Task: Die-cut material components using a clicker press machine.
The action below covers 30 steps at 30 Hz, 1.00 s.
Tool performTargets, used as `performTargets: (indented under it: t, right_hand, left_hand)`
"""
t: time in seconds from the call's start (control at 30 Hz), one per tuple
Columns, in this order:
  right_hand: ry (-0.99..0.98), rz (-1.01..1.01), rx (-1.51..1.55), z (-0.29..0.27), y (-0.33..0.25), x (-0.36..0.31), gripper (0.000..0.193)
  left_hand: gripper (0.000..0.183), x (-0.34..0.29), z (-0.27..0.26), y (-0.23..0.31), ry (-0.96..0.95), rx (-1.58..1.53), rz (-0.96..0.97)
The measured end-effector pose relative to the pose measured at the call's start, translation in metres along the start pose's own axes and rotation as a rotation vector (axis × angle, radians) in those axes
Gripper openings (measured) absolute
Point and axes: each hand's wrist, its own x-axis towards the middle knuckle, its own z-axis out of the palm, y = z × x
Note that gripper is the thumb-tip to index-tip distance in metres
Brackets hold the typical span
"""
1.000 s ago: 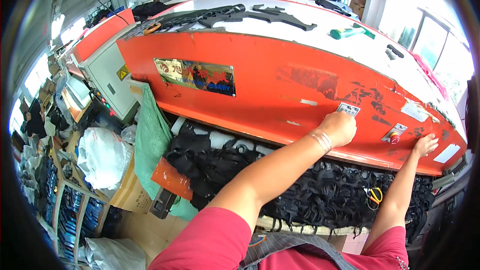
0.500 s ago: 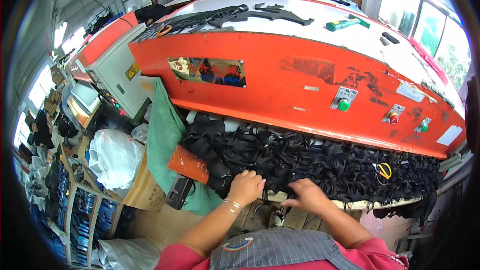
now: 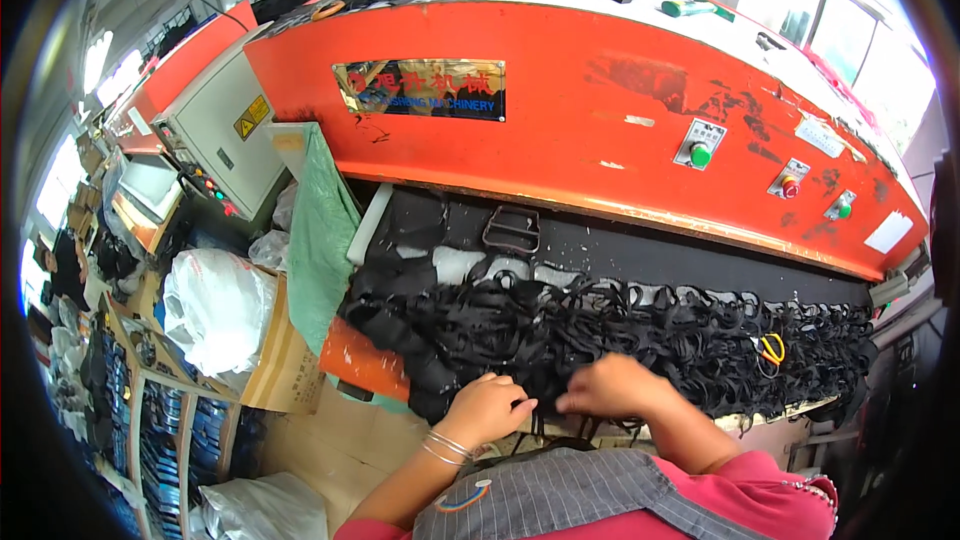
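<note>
A wide tangle of black fabric strips and cut-out webbing (image 3: 520, 330) lies across the machine's front. At its near edge my left hand (image 3: 485, 412) is closed, fingers bent down over the black strips. My right hand (image 3: 612, 386) is closed too, slightly blurred, its fingertips down against the same edge, a short way to the right. Exactly which strips each hand pinches is hidden. Yellow-handled snips (image 3: 770, 350) rest on the tangle at the right. Behind it, a dark rectangular frame-shaped cutting die (image 3: 511, 229) lies on the black bed (image 3: 640, 248).
The orange machine body (image 3: 560, 90) rises beyond the bed, with a green button (image 3: 700, 155) and a red button (image 3: 789, 187). Green cloth (image 3: 322, 230) hangs at the left, beside a cardboard box (image 3: 290, 350) and white plastic bag (image 3: 215, 305). A green-handled tool (image 3: 690, 9) lies on top.
The black tangle has come toward me, away from the machine, uncovering the dark bed and the die. My right hand has moved slightly left and its fingers have closed. The view has shifted.
</note>
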Motion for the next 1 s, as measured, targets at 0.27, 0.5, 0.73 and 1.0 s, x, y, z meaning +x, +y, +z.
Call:
performTargets:
  t: [0.27, 0.5, 0.73, 1.0]
  right_hand:
    - [0.458, 0.159, 0.053, -0.075, 0.010, 0.212, 0.046]
    - [0.094, 0.322, 0.143, -0.096, -0.014, 0.225, 0.058]
    - [0.486, 0.059, 0.063, -0.089, 0.045, 0.254, 0.045]
    - [0.480, 0.348, 0.910, -0.127, 0.049, 0.222, 0.034]
  left_hand:
    - [0.019, 0.150, -0.021, -0.070, 0.502, 0.048, -0.053]
    - [0.026, 0.164, -0.003, -0.106, 0.404, 0.148, -0.003]
    - [0.010, 0.195, -0.018, -0.078, 0.548, 0.009, 0.143]
    - [0.052, 0.172, 0.007, -0.097, 0.222, 0.078, 0.002]
